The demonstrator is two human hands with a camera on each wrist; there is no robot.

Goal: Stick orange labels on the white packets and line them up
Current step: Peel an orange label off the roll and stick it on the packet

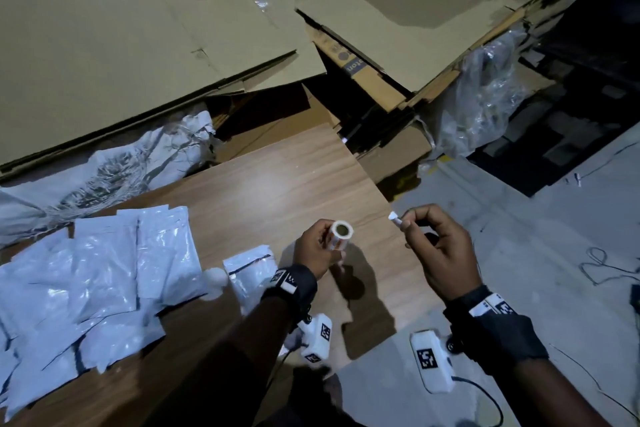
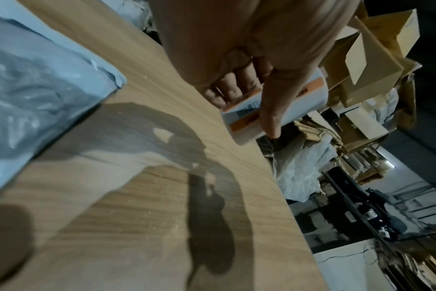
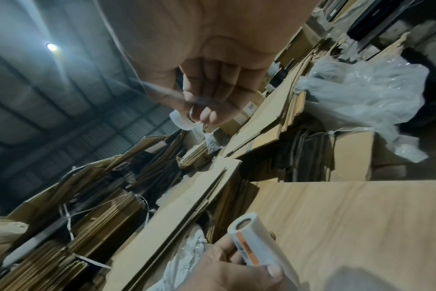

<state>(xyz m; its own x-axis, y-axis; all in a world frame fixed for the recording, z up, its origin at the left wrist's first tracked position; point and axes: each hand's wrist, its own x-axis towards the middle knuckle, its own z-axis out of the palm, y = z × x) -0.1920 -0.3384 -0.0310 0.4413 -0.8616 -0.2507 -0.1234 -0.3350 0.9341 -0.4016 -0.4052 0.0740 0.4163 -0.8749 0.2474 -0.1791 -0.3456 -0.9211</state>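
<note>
Left hand (image 1: 317,246) grips label roll (image 1: 341,236); right hand (image 1: 440,253) pinches small white scrap (image 1: 394,217).

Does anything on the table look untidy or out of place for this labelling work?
Yes. The white packets lie in a loose overlapping heap on the table's left side, not in a line. No orange label shows on them. The label roll is in the left hand.

dim warehouse, flattened cardboard (image 1: 145,45), wooden table (image 1: 277,184)
</note>
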